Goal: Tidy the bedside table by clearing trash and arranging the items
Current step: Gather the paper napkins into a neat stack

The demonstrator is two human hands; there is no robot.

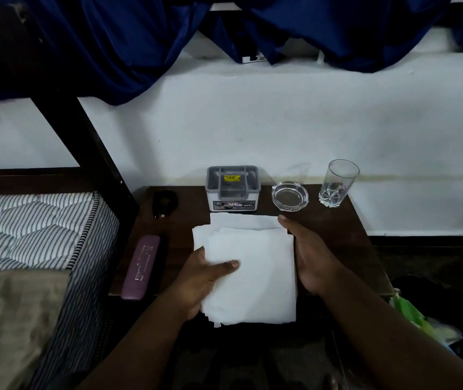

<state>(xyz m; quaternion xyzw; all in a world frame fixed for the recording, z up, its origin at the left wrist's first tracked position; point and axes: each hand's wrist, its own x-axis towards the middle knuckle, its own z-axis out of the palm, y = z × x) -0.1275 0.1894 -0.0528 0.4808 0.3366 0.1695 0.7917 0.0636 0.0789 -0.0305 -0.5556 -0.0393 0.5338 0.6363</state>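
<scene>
Your bench (337,229) has the paper stack (255,277) sitting just in front of the grey box (233,187). Your left hand (205,280) fingers pinch the stack's left edge, and your right hand (309,257) fingers lie straight against its right edge. The ashtray (290,197) is just right of the box.

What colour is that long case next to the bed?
The long case is purple with lettering on its lid, seen clearly in the head view.
</scene>
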